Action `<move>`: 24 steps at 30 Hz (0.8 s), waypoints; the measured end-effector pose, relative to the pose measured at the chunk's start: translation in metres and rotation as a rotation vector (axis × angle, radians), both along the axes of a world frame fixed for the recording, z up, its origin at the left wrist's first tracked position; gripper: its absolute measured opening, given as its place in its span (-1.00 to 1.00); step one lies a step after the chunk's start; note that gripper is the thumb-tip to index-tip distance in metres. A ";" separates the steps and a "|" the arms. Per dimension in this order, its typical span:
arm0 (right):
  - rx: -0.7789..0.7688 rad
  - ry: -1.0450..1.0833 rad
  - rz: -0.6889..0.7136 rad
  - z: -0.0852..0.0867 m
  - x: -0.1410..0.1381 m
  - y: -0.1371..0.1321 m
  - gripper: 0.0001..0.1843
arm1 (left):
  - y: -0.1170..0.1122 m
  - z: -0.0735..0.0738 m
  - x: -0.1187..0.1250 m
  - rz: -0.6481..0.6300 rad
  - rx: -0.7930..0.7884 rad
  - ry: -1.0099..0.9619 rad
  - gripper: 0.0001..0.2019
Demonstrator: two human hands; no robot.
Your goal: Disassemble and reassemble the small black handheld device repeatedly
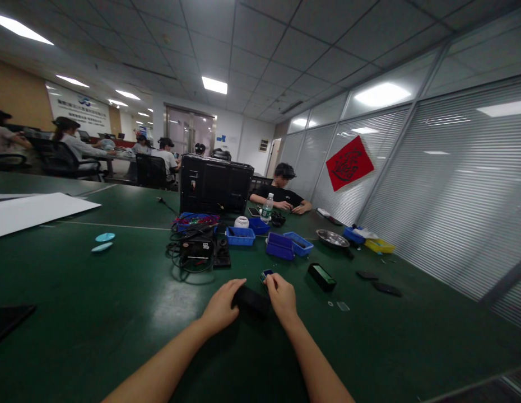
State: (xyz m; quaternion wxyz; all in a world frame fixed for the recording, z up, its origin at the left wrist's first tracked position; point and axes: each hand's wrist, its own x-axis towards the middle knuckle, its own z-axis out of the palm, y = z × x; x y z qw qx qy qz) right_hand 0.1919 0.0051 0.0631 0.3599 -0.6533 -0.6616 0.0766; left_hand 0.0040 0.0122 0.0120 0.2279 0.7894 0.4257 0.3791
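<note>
My left hand point(222, 305) is closed on the left end of a black box-like case point(252, 302) low over the green table. Just beyond the case, my right hand point(283, 294) pinches a small flat part point(266, 273) with a dark blue face and a pale edge; its exact kind is too small to make out. To the right lies another black case point(321, 277) with a green board showing in its top. Close by are a small pale ring point(330, 304) and a clear plastic piece point(343, 306).
Ahead stand blue bins point(240, 237), a soldering station point(196, 253) with tangled cables, a ball point(241, 222), a water bottle point(267, 207) and a metal bowl point(332, 239). Flat black pieces point(387, 289) lie right. A co-worker point(281, 193) sits across the table point(130, 313).
</note>
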 end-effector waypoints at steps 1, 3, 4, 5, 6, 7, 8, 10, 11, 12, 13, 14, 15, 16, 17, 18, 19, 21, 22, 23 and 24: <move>0.039 -0.022 -0.035 0.001 0.005 0.001 -0.60 | -0.001 0.002 0.000 -0.016 0.003 -0.001 -0.30; 0.077 -0.095 -0.082 0.001 0.013 0.006 -0.66 | -0.002 0.005 0.000 -0.043 -0.004 0.001 -0.38; 0.070 -0.133 -0.093 0.000 0.016 0.008 -0.70 | -0.003 0.007 0.000 -0.050 -0.013 0.002 -0.42; 0.046 -0.174 -0.091 -0.003 0.018 0.010 -0.71 | -0.003 0.008 0.000 -0.051 -0.023 0.000 -0.47; 0.012 -0.214 -0.081 -0.006 0.020 0.013 -0.69 | -0.003 0.009 0.000 -0.049 -0.033 -0.003 -0.51; -0.027 -0.251 -0.070 -0.009 0.021 0.015 -0.64 | -0.003 0.009 -0.001 -0.044 -0.041 -0.005 -0.54; -0.062 -0.279 -0.063 -0.012 0.021 0.016 -0.60 | -0.003 0.010 -0.001 -0.037 -0.047 -0.007 -0.57; -0.122 -0.295 -0.071 -0.016 0.022 0.019 -0.59 | -0.002 0.009 -0.002 -0.018 -0.056 -0.007 -0.61; -0.149 -0.283 -0.083 -0.017 0.023 0.020 -0.60 | -0.001 0.008 -0.002 -0.005 -0.063 -0.008 -0.62; -0.173 -0.264 -0.098 -0.017 0.025 0.021 -0.63 | 0.000 0.007 -0.002 0.006 -0.070 -0.010 -0.63; -0.194 -0.247 -0.111 -0.017 0.027 0.022 -0.65 | 0.001 0.006 -0.003 0.019 -0.078 -0.014 -0.65; -0.213 -0.232 -0.126 -0.016 0.029 0.023 -0.67 | 0.001 0.005 -0.003 0.030 -0.082 -0.020 -0.66; -0.225 -0.224 -0.143 -0.015 0.031 0.024 -0.67 | 0.002 0.004 -0.003 0.038 -0.082 -0.028 -0.66; -0.231 -0.222 -0.160 -0.015 0.034 0.024 -0.68 | 0.003 0.004 -0.003 0.046 -0.079 -0.037 -0.67; -0.232 -0.224 -0.178 -0.014 0.037 0.025 -0.68 | 0.004 0.003 -0.003 0.052 -0.074 -0.045 -0.67; -0.230 -0.228 -0.197 -0.013 0.039 0.025 -0.68 | 0.005 0.003 -0.002 0.057 -0.070 -0.052 -0.68; -0.225 -0.234 -0.214 -0.013 0.041 0.026 -0.68 | 0.005 0.003 -0.002 0.059 -0.067 -0.057 -0.68; -0.204 -0.258 -0.234 -0.012 0.044 0.026 -0.66 | 0.006 0.002 -0.002 0.057 -0.068 -0.064 -0.68; -0.188 -0.273 -0.241 -0.012 0.045 0.026 -0.65 | 0.006 0.002 -0.002 0.056 -0.069 -0.067 -0.69; -0.168 -0.289 -0.247 -0.012 0.046 0.026 -0.64 | 0.006 0.002 -0.002 0.057 -0.069 -0.070 -0.69; -0.150 -0.304 -0.250 -0.012 0.047 0.026 -0.63 | 0.006 0.002 -0.003 0.060 -0.069 -0.073 -0.69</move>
